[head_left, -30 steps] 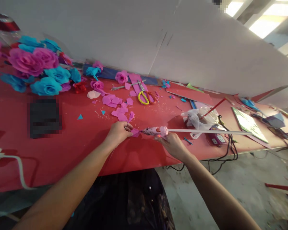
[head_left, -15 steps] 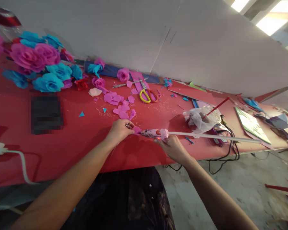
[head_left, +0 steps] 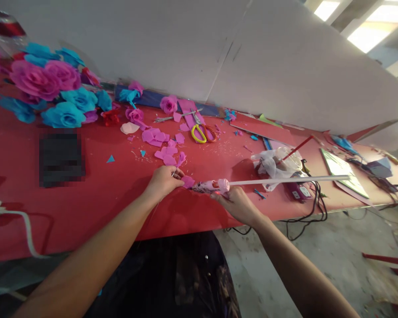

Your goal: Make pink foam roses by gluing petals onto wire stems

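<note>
My left hand (head_left: 166,182) is closed, pinching a pink paper petal (head_left: 187,181). A thin pale wire (head_left: 174,172) also passes between its fingers. My right hand (head_left: 239,203) grips a pink glue gun (head_left: 209,186), whose nozzle is at the petal's right edge; whether it touches cannot be made out. A long whitish glue stick (head_left: 285,180) juts from the gun's back toward the right. Just beyond my left hand lie loose pink petals (head_left: 166,154) on the red tabletop (head_left: 119,207).
Scissors with yellow and orange handles (head_left: 199,133) lie behind the petals. Pink and blue paper flowers (head_left: 66,114) crowd the back left, near a dark pixelated block (head_left: 62,159). At right are a plastic bag with a cup (head_left: 267,163), a purple box (head_left: 298,191) and black cables (head_left: 313,212).
The glue gun has tilted slightly, so the far end of its glue stick sits higher. My left hand keeps its pinch on the petal. The whole view has shifted a little.
</note>
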{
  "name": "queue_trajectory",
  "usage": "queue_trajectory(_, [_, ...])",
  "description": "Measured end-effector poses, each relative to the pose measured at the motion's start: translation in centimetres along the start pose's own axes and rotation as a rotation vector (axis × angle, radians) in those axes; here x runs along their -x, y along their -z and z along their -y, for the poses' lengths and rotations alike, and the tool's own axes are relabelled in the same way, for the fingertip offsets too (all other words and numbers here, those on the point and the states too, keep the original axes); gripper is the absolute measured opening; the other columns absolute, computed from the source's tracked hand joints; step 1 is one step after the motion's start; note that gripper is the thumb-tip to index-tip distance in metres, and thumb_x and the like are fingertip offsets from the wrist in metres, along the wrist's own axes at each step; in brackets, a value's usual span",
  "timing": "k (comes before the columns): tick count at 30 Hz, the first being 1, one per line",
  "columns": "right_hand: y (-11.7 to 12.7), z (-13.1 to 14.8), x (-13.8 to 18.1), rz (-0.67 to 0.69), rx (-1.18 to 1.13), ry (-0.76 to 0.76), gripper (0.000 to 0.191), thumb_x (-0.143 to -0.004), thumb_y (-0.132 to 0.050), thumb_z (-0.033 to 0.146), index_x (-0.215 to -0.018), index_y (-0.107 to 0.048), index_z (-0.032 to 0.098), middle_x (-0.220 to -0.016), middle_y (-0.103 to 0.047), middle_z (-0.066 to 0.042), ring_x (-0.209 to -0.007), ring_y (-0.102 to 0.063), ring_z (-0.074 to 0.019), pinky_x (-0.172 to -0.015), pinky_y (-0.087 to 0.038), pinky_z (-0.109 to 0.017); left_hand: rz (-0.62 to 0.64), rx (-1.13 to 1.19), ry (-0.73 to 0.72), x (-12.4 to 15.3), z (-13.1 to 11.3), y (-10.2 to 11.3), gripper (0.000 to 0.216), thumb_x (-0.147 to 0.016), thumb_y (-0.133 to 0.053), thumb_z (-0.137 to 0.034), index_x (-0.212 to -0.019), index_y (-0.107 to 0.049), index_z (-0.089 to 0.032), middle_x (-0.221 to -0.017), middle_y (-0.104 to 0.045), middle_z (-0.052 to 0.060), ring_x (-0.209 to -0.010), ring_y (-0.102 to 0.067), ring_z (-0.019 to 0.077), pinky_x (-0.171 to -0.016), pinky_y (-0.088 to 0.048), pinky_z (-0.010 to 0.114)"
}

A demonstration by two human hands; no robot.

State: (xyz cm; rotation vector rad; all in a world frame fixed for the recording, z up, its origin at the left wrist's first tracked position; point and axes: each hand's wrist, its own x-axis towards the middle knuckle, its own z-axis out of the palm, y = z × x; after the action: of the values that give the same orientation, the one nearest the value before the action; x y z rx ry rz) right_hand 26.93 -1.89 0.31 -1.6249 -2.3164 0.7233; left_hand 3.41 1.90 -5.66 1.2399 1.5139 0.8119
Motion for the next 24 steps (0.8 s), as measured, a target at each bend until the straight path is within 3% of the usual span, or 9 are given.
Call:
queue_trajectory(2, [0.5, -0.4, -0.3, -0.013, 0.019, -0.01, 0.037, -0.091, -0.047, 0.045, -0.095, -0.07, 0.017, -0.069, -0.064, -0.002, -0.062, -0.059, -0.0165, -0.057, -0.04, -0.024, 0.001, 0.026, 0.008, -0.1, 0.2, -0.1, 0.019, -0.057, -0.071, -0.011, -0.075, -0.067, -0.017, -0.068, -0.065, 0.002, -0.066, -0.059, 0.0157, -0.064, -0.045, 0.027])
queue_trajectory(4, [1.0, -1.1, -1.1, -0.11, 0.101, -0.027, 0.037, -0.093, -0.042, 0.043, -0.103, -0.066, 0.017, -0.082, -0.068, -0.005, -0.072, -0.062, -0.0193, -0.064, -0.044, -0.026, 0.0, 0.06, 0.014, -0.2, 0.3, -0.3, 0.02, -0.056, -0.072, -0.012, -0.074, -0.067, -0.017, -0.068, -0.064, 0.001, -0.067, -0.059, 0.0155, -0.065, -0.045, 0.027])
queue_trajectory(7, [1.3, -2.9, -3.0, -0.229, 0.409, -0.051, 0.032, -0.095, -0.039, 0.031, -0.113, -0.058, 0.012, -0.103, -0.065, -0.014, -0.09, -0.061, -0.0253, -0.077, -0.046, -0.033, 0.004, 0.159, 0.034, 0.1, -0.2, -0.1, 0.022, -0.055, -0.072, -0.01, -0.075, -0.066, -0.016, -0.067, -0.063, 0.0, -0.066, -0.057, 0.0138, -0.066, -0.044, 0.027])
queue_trajectory(12, [1.8, -4.1, -5.2, -0.139, 0.75, -0.048, 0.039, -0.084, -0.042, 0.006, -0.121, -0.054, 0.007, -0.12, -0.057, -0.022, -0.108, -0.053, -0.0321, -0.089, -0.041, -0.043, 0.002, 0.392, -0.008, 2.1, -2.2, 2.2, 0.03, -0.055, -0.076, -0.014, -0.084, -0.066, -0.015, -0.072, -0.06, -0.001, -0.069, -0.055, 0.0109, -0.07, -0.045, 0.026])
queue_trajectory(14, [2.2, -2.5, -5.3, -0.184, 0.707, -0.03, 0.044, -0.081, -0.047, 0.007, -0.124, -0.055, 0.011, -0.131, -0.052, -0.021, -0.117, -0.047, -0.0356, -0.091, -0.039, -0.048, -0.016, 0.37, -0.066, 3.1, -3.1, 3.4, 0.03, -0.054, -0.077, -0.016, -0.082, -0.066, -0.015, -0.075, -0.062, 0.0, -0.071, -0.055, 0.0109, -0.071, -0.045, 0.025])
queue_trajectory(16, [2.6, 0.5, -4.9, -0.277, 0.516, 0.04, 0.042, -0.085, -0.05, 0.017, -0.126, -0.057, 0.017, -0.136, -0.051, -0.016, -0.121, -0.044, -0.0347, -0.093, -0.038, -0.048, -0.032, 0.317, -0.117, 4.2, -3.7, 4.3, 0.029, -0.055, -0.077, -0.017, -0.081, -0.066, -0.015, -0.078, -0.063, 0.001, -0.07, -0.055, 0.0108, -0.069, -0.044, 0.025])
queue_trajectory(19, [2.9, 6.0, -4.1, -0.094, 0.134, 0.321, 0.03, -0.084, -0.058, 0.028, -0.112, -0.067, 0.021, -0.116, -0.067, -0.009, -0.109, -0.057, -0.0251, -0.093, -0.041, -0.038, -0.038, 0.238, -0.172, 5.8, -4.5, 4.8, 0.027, -0.058, -0.077, -0.018, -0.082, -0.067, -0.016, -0.075, -0.063, 0.0, -0.059, -0.048, 0.0083, -0.057, -0.039, 0.023])
queue_trajectory(22, [2.9, 10.0, -3.3, -0.035, -0.028, 0.346, 0.015, -0.08, -0.064, 0.025, -0.091, -0.074, 0.021, -0.092, -0.075, -0.005, -0.092, -0.065, -0.0218, -0.083, -0.045, -0.032, -0.039, 0.15, -0.209, 7.5, -4.8, 4.6, 0.022, -0.063, -0.075, -0.02, -0.083, -0.065, -0.016, -0.07, -0.06, -0.002, -0.049, -0.036, 0.0057, -0.047, -0.028, 0.021])
queue_trajectory(24, [2.8, 11.0, -2.9, -0.039, -0.094, 0.31, 0.013, -0.078, -0.063, 0.019, -0.079, -0.075, 0.021, -0.078, -0.075, -0.002, -0.078, -0.067, -0.0188, -0.074, -0.045, -0.029, -0.047, 0.141, -0.244, 8.5, -4.8, 4.5, 0.023, -0.065, -0.076, -0.022, -0.084, -0.064, -0.017, -0.073, -0.06, -0.002, -0.049, -0.034, 0.0052, -0.046, -0.028, 0.021])
